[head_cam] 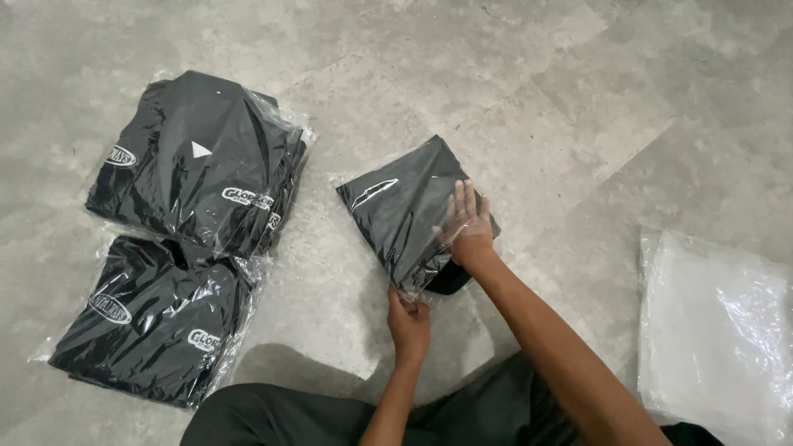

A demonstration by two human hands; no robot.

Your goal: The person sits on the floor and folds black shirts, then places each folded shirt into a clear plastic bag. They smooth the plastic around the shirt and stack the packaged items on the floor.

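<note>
While the left hand [409,318] pinches the near open edge of the clear bag [388,216], the right hand [465,225] lies flat, fingers spread, inside it on the folded black garment [417,206]. Pinch looks there to anchor the mouth; flat palm to press the cloth smooth. Bagged piece sits mid-floor [512,74], just ahead of the person's knees. Two stacks of bagged black garments [194,161] and [149,318] lie well apart to the left, one behind the other. Pile of empty clear bags [719,322] near the right arm, handy for the reach.
</note>
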